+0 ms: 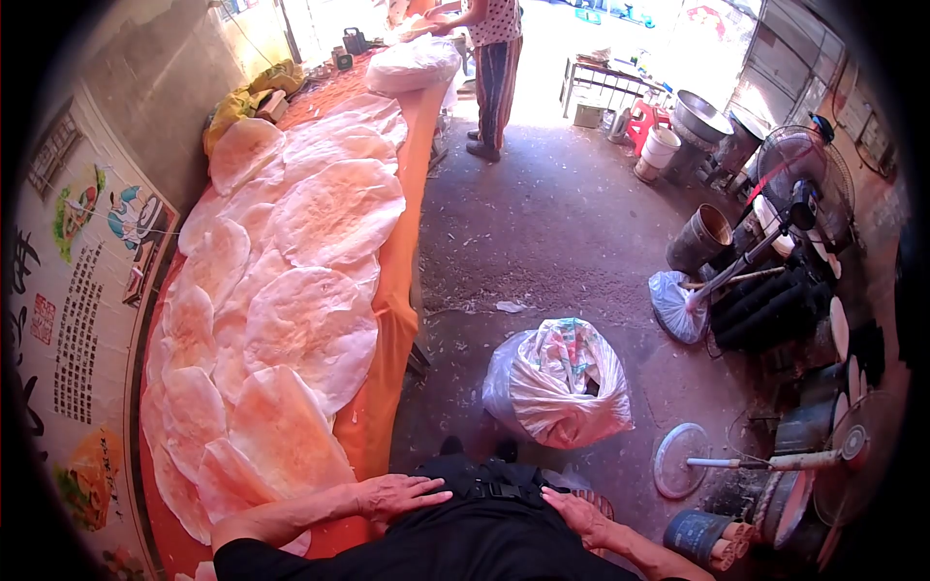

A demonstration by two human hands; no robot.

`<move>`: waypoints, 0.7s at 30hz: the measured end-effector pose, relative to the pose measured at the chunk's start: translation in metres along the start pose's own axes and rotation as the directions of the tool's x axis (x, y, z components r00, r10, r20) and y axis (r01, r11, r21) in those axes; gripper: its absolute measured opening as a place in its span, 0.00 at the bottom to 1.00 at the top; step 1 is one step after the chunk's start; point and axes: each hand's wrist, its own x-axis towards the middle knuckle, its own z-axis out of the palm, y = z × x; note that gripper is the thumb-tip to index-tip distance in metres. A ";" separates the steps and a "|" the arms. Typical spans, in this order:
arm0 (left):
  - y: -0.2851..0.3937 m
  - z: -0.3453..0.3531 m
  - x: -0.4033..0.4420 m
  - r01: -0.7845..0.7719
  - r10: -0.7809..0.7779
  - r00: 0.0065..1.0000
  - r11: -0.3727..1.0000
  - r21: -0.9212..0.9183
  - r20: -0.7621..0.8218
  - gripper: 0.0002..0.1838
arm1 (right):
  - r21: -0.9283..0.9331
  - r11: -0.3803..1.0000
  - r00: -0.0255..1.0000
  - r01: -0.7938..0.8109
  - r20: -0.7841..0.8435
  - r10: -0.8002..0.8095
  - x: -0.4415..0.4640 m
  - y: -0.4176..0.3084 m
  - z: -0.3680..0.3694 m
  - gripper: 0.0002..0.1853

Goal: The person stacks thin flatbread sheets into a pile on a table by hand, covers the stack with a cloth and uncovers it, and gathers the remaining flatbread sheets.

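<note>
My left hand [402, 495] lies flat against the front of my dark clothing, fingers stretched out and holding nothing. My right hand [578, 515] rests at the other side of my waist, its fingers extended and empty. Between them a black buckle [501, 491] shows at my waist. Nearest to my left hand, large thin round flatbreads [312, 324] overlap along a long table with an orange cover [395, 349]. Past my feet, a bulging white woven sack [572, 382] stands on the floor.
Across the table's far end, another person [494, 68] stands by a white bundle [414, 64]. Along the right are a standing fan [799, 189], a white bucket [659, 152], a metal basin [704, 114] and a fan with a round base [682, 460]. A printed banner [82, 320] lines the left wall.
</note>
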 end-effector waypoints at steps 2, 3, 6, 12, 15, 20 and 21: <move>-0.001 0.001 0.000 -0.008 0.008 1.000 1.000 -0.004 -0.016 0.72 | -0.005 1.000 1.000 -0.003 0.002 0.003 0.000 0.000 0.001 0.53; 0.000 0.001 0.000 -0.009 0.009 1.000 1.000 -0.009 -0.017 0.72 | -0.009 1.000 1.000 -0.004 0.004 0.004 0.000 0.000 0.000 0.53; 0.001 -0.001 0.000 -0.008 0.008 1.000 1.000 -0.019 -0.014 0.72 | -0.011 1.000 1.000 -0.005 0.007 0.005 -0.001 0.000 0.000 0.53; 0.002 -0.002 0.000 0.002 -0.002 1.000 1.000 -0.020 0.008 0.73 | -0.007 1.000 1.000 0.003 0.003 -0.003 -0.002 0.003 0.002 0.54; 0.002 0.000 0.000 0.003 -0.002 1.000 1.000 -0.021 0.014 0.73 | -0.019 1.000 1.000 0.004 0.008 -0.004 -0.002 0.004 0.003 0.54; 0.007 -0.010 0.004 0.052 -0.052 0.991 0.999 0.001 0.126 0.74 | -0.049 0.999 0.999 0.008 -0.035 -0.010 -0.004 0.003 0.006 0.54; 0.007 -0.009 0.004 0.042 -0.040 0.994 0.999 -0.024 0.100 0.72 | -0.035 0.999 0.998 0.031 -0.059 -0.033 -0.002 0.001 0.004 0.52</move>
